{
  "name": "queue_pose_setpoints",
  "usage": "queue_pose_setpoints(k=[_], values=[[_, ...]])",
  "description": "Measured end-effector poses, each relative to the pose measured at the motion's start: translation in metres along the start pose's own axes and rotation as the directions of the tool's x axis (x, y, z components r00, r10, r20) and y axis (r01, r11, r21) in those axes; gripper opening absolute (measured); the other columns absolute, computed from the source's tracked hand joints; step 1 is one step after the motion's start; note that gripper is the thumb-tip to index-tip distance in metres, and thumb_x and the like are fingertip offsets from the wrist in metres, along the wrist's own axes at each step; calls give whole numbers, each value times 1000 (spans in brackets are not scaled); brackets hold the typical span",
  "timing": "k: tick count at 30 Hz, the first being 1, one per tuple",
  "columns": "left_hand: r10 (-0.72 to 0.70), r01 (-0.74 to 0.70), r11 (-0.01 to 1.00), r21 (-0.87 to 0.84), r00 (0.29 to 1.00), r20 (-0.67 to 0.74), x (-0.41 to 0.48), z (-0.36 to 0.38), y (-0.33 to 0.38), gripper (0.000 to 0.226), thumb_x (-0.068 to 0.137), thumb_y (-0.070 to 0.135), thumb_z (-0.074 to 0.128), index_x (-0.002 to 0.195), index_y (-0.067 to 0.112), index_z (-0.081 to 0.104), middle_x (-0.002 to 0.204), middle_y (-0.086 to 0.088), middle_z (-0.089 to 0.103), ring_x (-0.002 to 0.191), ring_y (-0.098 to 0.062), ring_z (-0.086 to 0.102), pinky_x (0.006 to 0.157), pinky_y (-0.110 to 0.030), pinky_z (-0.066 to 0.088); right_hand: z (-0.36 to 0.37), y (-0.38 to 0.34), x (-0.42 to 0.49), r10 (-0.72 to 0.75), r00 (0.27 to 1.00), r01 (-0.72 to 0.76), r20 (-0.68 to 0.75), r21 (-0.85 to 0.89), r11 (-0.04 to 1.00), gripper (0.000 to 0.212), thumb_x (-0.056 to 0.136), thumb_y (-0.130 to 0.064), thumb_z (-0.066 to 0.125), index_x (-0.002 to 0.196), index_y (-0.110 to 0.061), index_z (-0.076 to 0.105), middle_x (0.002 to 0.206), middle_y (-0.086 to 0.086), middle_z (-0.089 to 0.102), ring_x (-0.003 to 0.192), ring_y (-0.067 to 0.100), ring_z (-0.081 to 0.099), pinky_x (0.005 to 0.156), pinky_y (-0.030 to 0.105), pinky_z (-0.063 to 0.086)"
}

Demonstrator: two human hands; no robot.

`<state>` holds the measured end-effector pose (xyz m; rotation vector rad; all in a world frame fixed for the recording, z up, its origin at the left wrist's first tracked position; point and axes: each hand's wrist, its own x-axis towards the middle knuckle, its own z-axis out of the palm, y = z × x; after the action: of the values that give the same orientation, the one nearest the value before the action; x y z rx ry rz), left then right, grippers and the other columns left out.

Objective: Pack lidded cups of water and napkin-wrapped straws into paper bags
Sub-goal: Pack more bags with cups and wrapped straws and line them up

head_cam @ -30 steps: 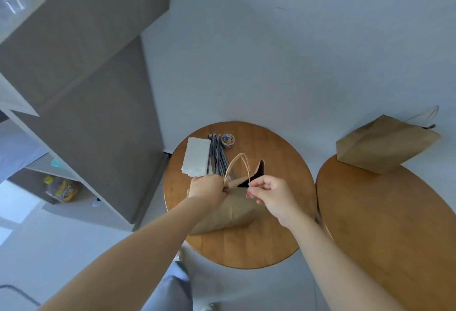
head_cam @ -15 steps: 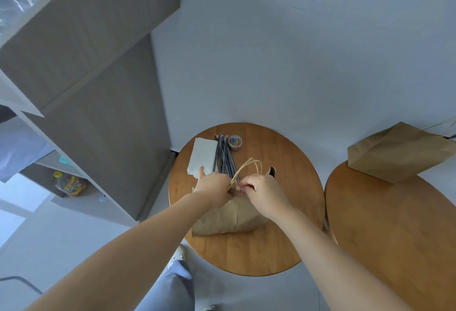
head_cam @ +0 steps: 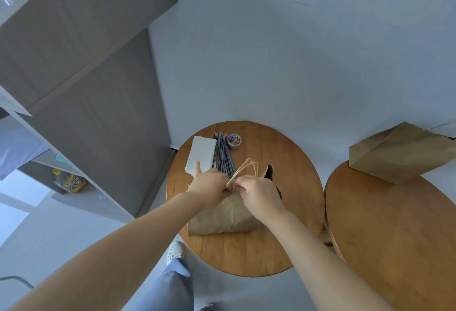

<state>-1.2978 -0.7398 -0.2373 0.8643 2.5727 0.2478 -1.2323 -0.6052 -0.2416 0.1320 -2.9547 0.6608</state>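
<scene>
Both hands are bunched at the top of the paper bag (head_cam: 222,219), which stands on the round counter (head_cam: 246,256) right in front of me. My left hand (head_cam: 209,187) is clenched round the near-left part of the rim, one finger poking out toward the napkins (head_cam: 201,155). My right hand (head_cam: 259,192) pinches the rim just beside it, at the root of the twine handles (head_cam: 244,167), which stick up together between the two hands.

Handling-wise, I'd guess the bag itself is light, thin and crumply – it'll crease or tear if I yank one side. I can't see inside, so no idea if a cup is in there yet. If one is, the bag will be bottom-heavy and sloshy and needs to stay upright. I'd take both handles together in one hand, with the other flat under the base – not by the paper rim.

The straws (head_cam: 222,155) and the tub of paper clips (head_cam: 234,141) sit behind the bag, and another bag (head_cam: 399,152) lies on the counter to the right (head_cam: 394,249).

Compared to a second ago, my right hand was off to the side holding the mouth wide open. Now the hands touch and the mouth is nearly pinched closed, with just a dark gap at the far right corner.
</scene>
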Motion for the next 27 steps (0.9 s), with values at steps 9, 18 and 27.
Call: queue_pose_setpoints(k=[9,18,27], values=[[-86,78,993,-86,991,-103,-13,-4,-5,28,99,33,42,94,28,69,96,11,61,106,-13,50,115,-55,2,17,-12,-34,-128,991,125,-30,-86,988,45,93,-20,46,136,-9,46,142,7,45,98,16,61,78,30,54],[56,-71,995,-66,976,-209,-38,-47,-4,27,98,40,45,96,33,72,75,15,49,97,-10,49,116,-48,-7,-18,4,-79,726,632,-478,269,873,92,71,89,-65,31,135,-12,44,140,4,47,126,17,43,106,33,31],[349,-372,928,-16,884,-312,-55,-84,23,22,96,35,51,92,31,73,95,10,66,107,-8,51,114,-37,-6,-42,-37,-102,720,584,-488,376,871,-59,52,96,-57,18,126,-27,48,134,5,51,121,23,49,107,42,32]])
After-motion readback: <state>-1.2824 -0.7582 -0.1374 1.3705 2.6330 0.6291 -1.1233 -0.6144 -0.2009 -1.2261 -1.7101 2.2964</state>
